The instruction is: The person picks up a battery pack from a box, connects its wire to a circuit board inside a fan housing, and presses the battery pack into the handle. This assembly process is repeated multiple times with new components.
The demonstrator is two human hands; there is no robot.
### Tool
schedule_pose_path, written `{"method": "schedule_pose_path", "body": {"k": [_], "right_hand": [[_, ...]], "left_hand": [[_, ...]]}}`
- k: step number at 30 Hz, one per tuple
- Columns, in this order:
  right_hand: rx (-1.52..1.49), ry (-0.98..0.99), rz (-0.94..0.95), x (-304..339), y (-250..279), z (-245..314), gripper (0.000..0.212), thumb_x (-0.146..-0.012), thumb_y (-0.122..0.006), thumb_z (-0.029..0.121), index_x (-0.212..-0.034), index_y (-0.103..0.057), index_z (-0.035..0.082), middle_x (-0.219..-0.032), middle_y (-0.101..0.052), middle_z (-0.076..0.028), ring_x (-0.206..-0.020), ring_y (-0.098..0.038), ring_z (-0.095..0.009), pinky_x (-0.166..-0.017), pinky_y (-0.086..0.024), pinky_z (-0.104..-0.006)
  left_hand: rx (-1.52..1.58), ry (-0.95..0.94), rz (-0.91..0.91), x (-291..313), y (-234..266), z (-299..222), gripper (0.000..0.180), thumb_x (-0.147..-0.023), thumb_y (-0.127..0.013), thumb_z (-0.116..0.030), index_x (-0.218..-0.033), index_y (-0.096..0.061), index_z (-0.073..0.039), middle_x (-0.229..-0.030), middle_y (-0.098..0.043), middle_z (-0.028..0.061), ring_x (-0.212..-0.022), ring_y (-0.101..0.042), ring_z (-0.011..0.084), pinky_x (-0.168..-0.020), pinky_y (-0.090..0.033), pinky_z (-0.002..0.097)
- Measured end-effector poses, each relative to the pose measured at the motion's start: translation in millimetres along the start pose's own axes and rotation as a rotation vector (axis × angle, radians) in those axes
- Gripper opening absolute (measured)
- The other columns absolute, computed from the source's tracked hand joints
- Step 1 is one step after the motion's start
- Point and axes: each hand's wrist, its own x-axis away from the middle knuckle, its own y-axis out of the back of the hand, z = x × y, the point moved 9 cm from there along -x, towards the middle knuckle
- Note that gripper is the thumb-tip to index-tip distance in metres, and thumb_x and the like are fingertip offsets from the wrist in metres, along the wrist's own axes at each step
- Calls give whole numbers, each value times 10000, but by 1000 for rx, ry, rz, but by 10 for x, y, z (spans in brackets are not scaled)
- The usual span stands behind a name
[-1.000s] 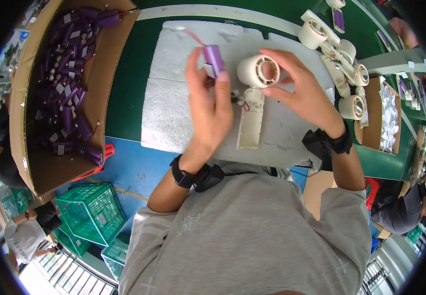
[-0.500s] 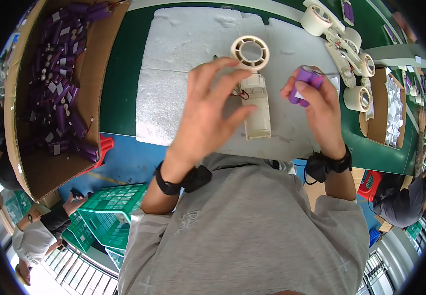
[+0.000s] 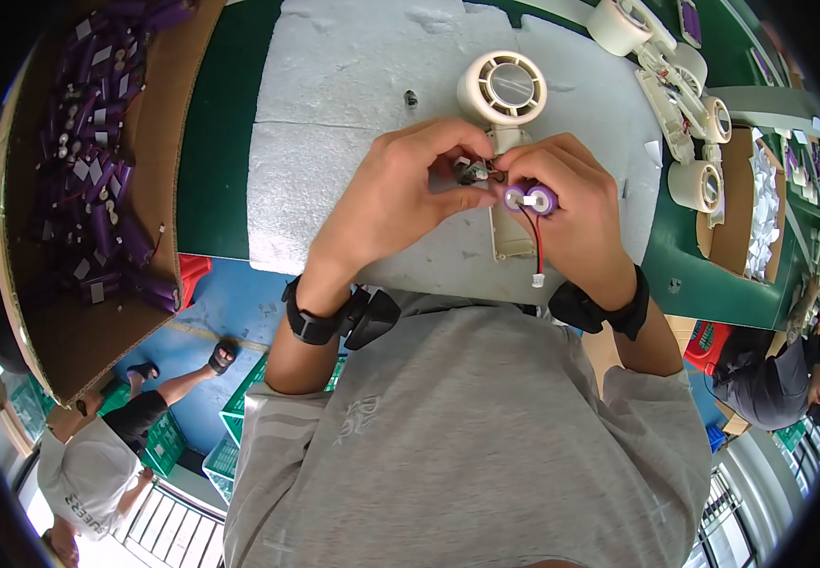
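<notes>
A purple twin-cell battery pack [image 3: 544, 202] is gripped in my right hand [image 3: 575, 194], its ends facing me. Red and black wires hang from it to a small white plug [image 3: 537, 280]. My left hand [image 3: 391, 189] pinches a small circuit board [image 3: 472, 172] with thin wires between thumb and fingers. Both hands meet above the cream-coloured handheld fan, whose round head [image 3: 504, 87] lies beyond them. The open handle shell [image 3: 512, 243] sits beneath, its middle covered by my hands.
White foam sheet [image 3: 325, 85] covers the green table [image 3: 203, 180]. A cardboard box [image 3: 168, 142] of purple battery packs stands at left. More fan bodies [image 3: 699, 186] lie at right, beside a box of white pieces [image 3: 762, 208]. A small dark bit [image 3: 411, 97] rests on the foam.
My hands have come together over the fan handle. The left now holds the circuit board; the right has brought the battery pack leftward and turned it, with its wires hanging.
</notes>
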Motion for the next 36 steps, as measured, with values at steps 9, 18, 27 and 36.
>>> {"method": "schedule_pose_path", "body": {"k": [9, 18, 27, 36], "right_hand": [[-144, -248, -41, 30, 11, -112, 201, -696, -797, 17, -832, -650, 31, -807, -652, -79, -759, -627, -208, -634, -489, -300], [13, -174, 5, 42, -74, -13, 218, -664, -794, 14, -833, -662, 57, -780, -636, -81, -757, -628, -220, -628, -491, -309], [92, -64, -44, 61, -66, 71, 222, -675, -767, 31, -847, -640, 89, -673, -631, -36, -723, -615, -198, -586, -484, -307], [-324, -428, -12, 39, 165, -226, 225, -894, -671, 91, -1084, -592, -3, -895, -637, -39, -773, -560, -95, -649, -463, -269]], "left_hand": [[194, 192, 54, 12, -3, 145, 278, -802, -699, 100, -1058, -626, 20, -1018, -665, 51, -945, -647, 132, -879, -547, 275], [-136, -110, -22, 145, 98, -76, 291, -782, -642, 160, -1023, -669, 1, -1040, -666, 83, -918, -646, 163, -792, -549, 281], [106, -2, -50, 170, -46, -78, 237, -767, -629, 165, -939, -652, 4, -1011, -615, 78, -889, -629, 157, -756, -528, 259], [226, -73, -49, 145, -11, 96, 168, -735, -671, 77, -865, -648, -29, -827, -629, 46, -651, -595, 124, -569, -467, 248]]}}
